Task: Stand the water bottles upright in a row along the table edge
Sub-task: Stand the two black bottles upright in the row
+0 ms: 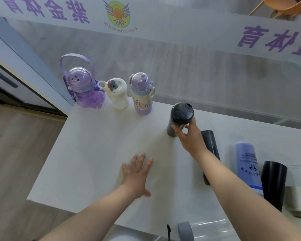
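Far edge of bench [97, 153], left to right: purple bottle [84, 87], cream bottle [117, 94], lilac cartoon bottle [142, 94], all upright. Left hand [137, 174] flat on bench, fingers [142, 159] spread, holding nothing. Right hand [189, 136] grips upright dark grey bottle [180, 117], standing right of row. More bottles lie further right.

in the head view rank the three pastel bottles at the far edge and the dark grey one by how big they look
1. purple bear bottle, widest, with strap handle
2. dark grey bottle, held by the right hand, and the purple cartoon bottle: too alike to rank; the grey one is nearer the camera
3. white bottle
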### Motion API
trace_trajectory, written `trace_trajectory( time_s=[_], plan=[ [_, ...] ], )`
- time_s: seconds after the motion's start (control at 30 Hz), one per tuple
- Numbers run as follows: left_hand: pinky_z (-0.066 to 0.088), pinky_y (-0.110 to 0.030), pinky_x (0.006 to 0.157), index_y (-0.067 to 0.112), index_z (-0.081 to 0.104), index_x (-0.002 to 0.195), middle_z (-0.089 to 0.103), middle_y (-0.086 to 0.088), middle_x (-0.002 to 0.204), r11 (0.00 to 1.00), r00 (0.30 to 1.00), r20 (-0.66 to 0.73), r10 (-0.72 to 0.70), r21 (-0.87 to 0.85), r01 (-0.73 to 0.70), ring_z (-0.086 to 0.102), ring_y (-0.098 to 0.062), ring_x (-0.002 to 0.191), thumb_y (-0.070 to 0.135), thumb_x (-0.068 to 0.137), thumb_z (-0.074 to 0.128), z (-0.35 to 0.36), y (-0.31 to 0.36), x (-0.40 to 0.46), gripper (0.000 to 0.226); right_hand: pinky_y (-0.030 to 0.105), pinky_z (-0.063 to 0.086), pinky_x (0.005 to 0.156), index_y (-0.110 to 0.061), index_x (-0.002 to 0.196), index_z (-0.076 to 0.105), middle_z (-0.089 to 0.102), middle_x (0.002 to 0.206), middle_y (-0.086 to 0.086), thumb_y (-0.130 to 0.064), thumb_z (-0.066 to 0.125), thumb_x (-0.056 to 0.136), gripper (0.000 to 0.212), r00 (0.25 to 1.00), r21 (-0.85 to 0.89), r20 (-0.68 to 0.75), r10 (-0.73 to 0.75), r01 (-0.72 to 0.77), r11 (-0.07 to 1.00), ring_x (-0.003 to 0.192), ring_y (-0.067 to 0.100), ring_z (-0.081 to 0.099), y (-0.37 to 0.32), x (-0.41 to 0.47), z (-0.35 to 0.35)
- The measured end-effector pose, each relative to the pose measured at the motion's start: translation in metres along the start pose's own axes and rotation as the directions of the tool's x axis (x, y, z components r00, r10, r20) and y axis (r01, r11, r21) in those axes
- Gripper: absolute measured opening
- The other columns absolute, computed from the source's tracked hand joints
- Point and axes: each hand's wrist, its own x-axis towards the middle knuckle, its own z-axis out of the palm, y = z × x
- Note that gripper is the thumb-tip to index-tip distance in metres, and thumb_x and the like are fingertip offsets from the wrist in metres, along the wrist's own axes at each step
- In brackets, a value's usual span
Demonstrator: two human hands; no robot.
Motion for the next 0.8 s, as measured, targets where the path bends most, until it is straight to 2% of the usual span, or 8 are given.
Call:
trace_trajectory(
  time_s=[0.1, 0.17, 0.33, 0.43, 0.63, 0.8],
  plan=[
    [-0.001, -0.069, 0.112, 0.031, -0.023, 0.149, -0.035, -0.003, 0.157, 1.0, 0.999, 0.033, -0.008, 0.01, 0.007, -0.029, -0.032, 0.144, 0.057, 0.074, 0.073, -0.004, 0.002, 0.001, 0.125, 0.024, 0.042, 0.08, -0.031, 0.124, 0.041, 0.055, 0.107, -0.018, -0.05, 0.064, 0.082, 0.051, 1.0, 0.003, 0.014, -0.009, 0.009, 1.0, 0.102, 0.01, 0.055, -0.006, 0.024, 0.001],
    [-0.001, -0.07, 0.111, 0.03, -0.023, 0.149, -0.035, -0.004, 0.156, 1.0, 0.999, 0.053, -0.011, 0.015, 0.01, -0.03, -0.033, 0.144, 0.056, 0.074, 0.073, -0.006, 0.003, 0.001, 0.125, 0.025, 0.043, 0.083, -0.032, 0.129, 0.039, 0.055, 0.113, -0.015, -0.053, 0.062, 0.08, 0.058, 1.0, 0.0, 0.026, -0.014, 0.014, 1.0, 0.102, 0.009, 0.054, -0.007, 0.038, 0.002],
    [-0.001, -0.072, 0.111, 0.028, -0.024, 0.149, -0.035, -0.006, 0.156, 0.999, 0.996, 0.082, -0.025, 0.027, 0.023, -0.03, -0.035, 0.143, 0.054, 0.074, 0.074, -0.008, 0.005, 0.003, 0.126, 0.034, 0.046, 0.091, -0.03, 0.138, 0.033, 0.054, 0.123, -0.009, -0.05, 0.062, 0.083, 0.065, 0.998, -0.023, 0.065, -0.021, 0.022, 0.999, 0.11, 0.016, 0.055, -0.012, 0.069, 0.002],
    [-0.002, -0.073, 0.11, 0.028, -0.022, 0.15, -0.035, -0.007, 0.156, 0.999, 0.994, 0.106, -0.029, 0.017, 0.027, -0.03, -0.036, 0.143, 0.051, 0.074, 0.076, -0.01, 0.006, 0.006, 0.126, 0.038, 0.047, 0.094, -0.028, 0.136, 0.033, 0.053, 0.125, -0.007, -0.05, 0.062, 0.084, 0.063, 0.996, -0.039, 0.088, -0.018, 0.022, 0.999, 0.111, 0.017, 0.054, -0.014, 0.086, 0.004],
    [-0.003, -0.074, 0.109, 0.028, -0.019, 0.151, -0.032, -0.007, 0.157, 1.0, 0.993, 0.111, -0.029, -0.001, 0.029, -0.029, -0.036, 0.144, 0.048, 0.073, 0.078, -0.011, 0.007, 0.005, 0.126, 0.036, 0.047, 0.09, -0.023, 0.135, 0.032, 0.053, 0.117, -0.006, -0.047, 0.061, 0.087, 0.061, 0.992, -0.081, 0.125, -0.017, 0.027, 0.996, 0.107, 0.018, 0.054, -0.019, 0.107, 0.005],
    [-0.002, -0.073, 0.109, 0.029, -0.018, 0.151, -0.032, -0.007, 0.157, 1.0, 0.994, 0.105, -0.029, 0.0, 0.03, -0.028, -0.036, 0.144, 0.047, 0.074, 0.077, -0.013, 0.007, 0.003, 0.125, 0.036, 0.044, 0.096, -0.021, 0.139, 0.028, 0.05, 0.129, -0.004, -0.042, 0.06, 0.09, 0.062, 0.989, -0.041, 0.151, 0.006, 0.0, 0.999, 0.113, 0.017, 0.051, -0.026, 0.112, 0.008]
  ],
)
